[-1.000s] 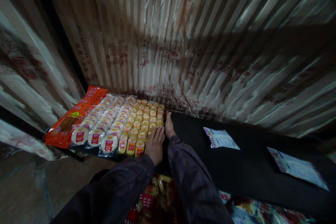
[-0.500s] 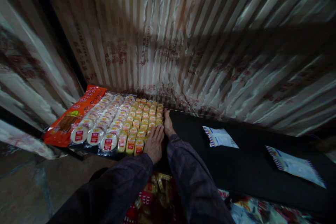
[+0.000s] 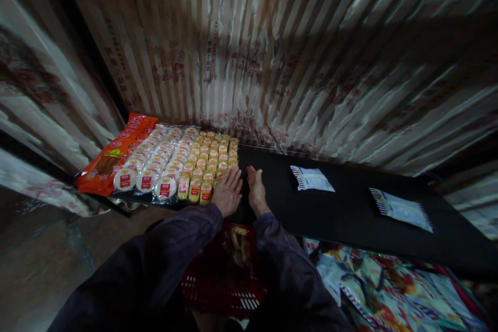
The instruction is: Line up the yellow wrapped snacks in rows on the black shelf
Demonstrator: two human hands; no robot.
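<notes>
Small yellow packaged cakes [image 3: 201, 163] stand in tight rows on the black shelf [image 3: 330, 223]. My left hand [image 3: 227, 192] lies flat against the near right corner of these rows, fingers stretched out. A short gap to its right, my right hand [image 3: 257, 190] is held upright over the shelf, palm turned toward the rows, touching no package. Left of the yellow cakes sit rows of round white wrapped biscuits [image 3: 165, 187]. At the far left end leans an orange bag [image 3: 116, 153].
Two white packets with striped ends, one nearer [image 3: 313, 179] and one farther right [image 3: 402, 209], lie on the shelf. Below are a red basket [image 3: 221, 290] holding gold-wrapped items and a heap of colourful packets [image 3: 389, 285]. A pleated printed curtain [image 3: 233, 52] hangs behind.
My right hand has come away from the right side of the yellow cakes and drawn nearer to me. The left hand stays at the near corner. The view has shifted, showing more of the basket.
</notes>
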